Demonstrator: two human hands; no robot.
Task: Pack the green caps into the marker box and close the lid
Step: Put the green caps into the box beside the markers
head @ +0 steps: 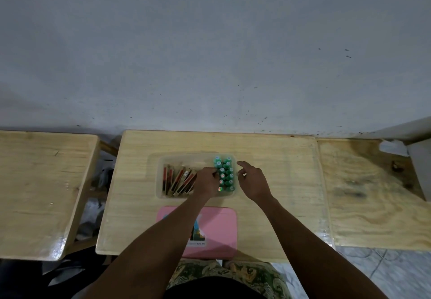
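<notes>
A clear plastic marker box (161, 177) stands on the middle wooden table. Several green caps (225, 172) stand upright in two rows at its right end. Dark red and brown flat packs (177, 181) lean in its left part. My left hand (206, 183) is inside the box, fingers curled against the left row of caps; whether it grips one is hidden. My right hand (253, 181) hovers just outside the box's right wall, fingers spread, holding nothing. The pink lid (219, 231) lies flat on the table near me, partly under my left forearm.
The middle table (279, 193) reaches a grey wall at the back. A second wooden table (42, 193) stands to the left across a gap, a third (373, 193) adjoins on the right. A white object (419, 170) sits at the far right.
</notes>
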